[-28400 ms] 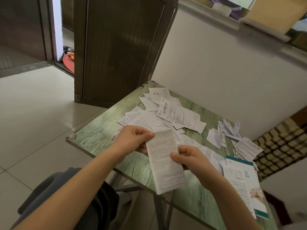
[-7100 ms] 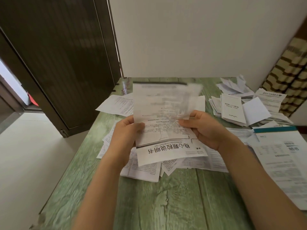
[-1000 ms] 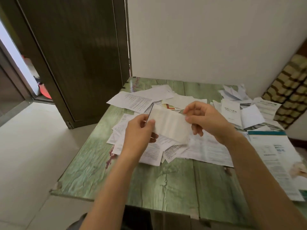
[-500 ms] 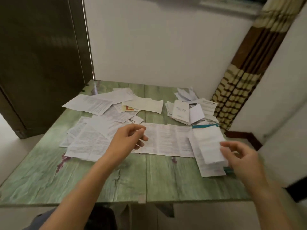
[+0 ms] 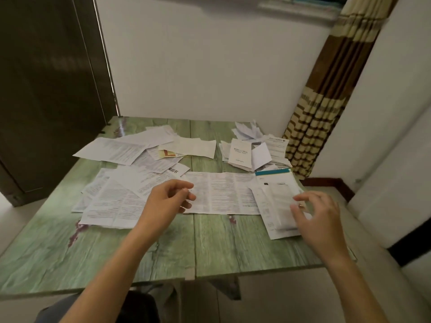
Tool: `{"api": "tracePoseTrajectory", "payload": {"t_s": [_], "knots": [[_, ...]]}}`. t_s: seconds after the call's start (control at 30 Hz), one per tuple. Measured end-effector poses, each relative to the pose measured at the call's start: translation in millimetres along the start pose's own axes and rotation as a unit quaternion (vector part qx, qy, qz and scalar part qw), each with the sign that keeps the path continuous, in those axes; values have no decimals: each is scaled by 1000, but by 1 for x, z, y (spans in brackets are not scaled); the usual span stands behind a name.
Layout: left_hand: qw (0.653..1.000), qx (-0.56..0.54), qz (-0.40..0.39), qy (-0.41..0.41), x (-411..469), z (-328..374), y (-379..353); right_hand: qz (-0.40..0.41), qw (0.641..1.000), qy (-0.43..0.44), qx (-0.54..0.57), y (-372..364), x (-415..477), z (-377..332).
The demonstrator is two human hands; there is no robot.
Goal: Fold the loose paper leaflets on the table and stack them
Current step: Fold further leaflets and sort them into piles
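While neither hand grips anything, both hover low over the green wood-grain table [image 5: 210, 248]. The right hand [image 5: 319, 220] is open, fingers spread and relaxed, its fingertips at the right edge of a folded leaflet [image 5: 281, 206]; motion blur hides whether they touch it. That leaflet lies flat on a teal-edged brochure [image 5: 271, 172] at the table's near right, which seems to be the spot where finished pieces get laid down.

The left hand [image 5: 168, 201] hangs with loosely curled, empty fingers just above the left end of a long unfolded leaflet [image 5: 224, 192] stretched across the middle of the table. I judge it is poised there because this sheet is the nearest one to take up for folding.

Left of it, a heap of loose leaflets [image 5: 116, 199] overlaps at all angles, with more spread toward the far left edge. At the far right, near a striped curtain [image 5: 326, 101], a pile of folded leaflets [image 5: 241, 151] sits well apart from the loose ones, probably to keep finished work out of the unsorted paper. With so many sheets flat and unfolded, the job looks well short of done.
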State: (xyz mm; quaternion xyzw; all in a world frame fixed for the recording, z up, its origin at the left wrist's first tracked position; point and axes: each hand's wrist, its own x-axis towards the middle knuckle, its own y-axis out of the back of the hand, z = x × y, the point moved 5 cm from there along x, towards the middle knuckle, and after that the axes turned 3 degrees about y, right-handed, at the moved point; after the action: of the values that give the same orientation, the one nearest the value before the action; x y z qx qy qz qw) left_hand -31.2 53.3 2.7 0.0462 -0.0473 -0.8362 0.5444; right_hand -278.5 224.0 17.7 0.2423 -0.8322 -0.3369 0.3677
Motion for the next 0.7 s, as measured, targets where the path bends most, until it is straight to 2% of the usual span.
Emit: {"api": "tracePoseTrajectory", "payload": {"t_s": [0.23, 0.37, 0.43, 0.6, 0.7], "knots": [[997, -5, 76, -23, 1, 4, 17, 14, 998, 34, 51, -5, -3, -29], [977, 25, 210, -23, 0, 0, 48, -88, 988, 96, 87, -41, -16, -73], [968, 50, 245, -19, -1, -1, 59, -141, 975, 141, 100, -60, -23, -94], [957, 93, 275, 8, -3, -8, 79, -243, 934, 225, 134, -108, -23, -154], [958, 110, 262, 26, 0, -13, 83, -279, 918, 234, 159, -129, -14, -175]]}}
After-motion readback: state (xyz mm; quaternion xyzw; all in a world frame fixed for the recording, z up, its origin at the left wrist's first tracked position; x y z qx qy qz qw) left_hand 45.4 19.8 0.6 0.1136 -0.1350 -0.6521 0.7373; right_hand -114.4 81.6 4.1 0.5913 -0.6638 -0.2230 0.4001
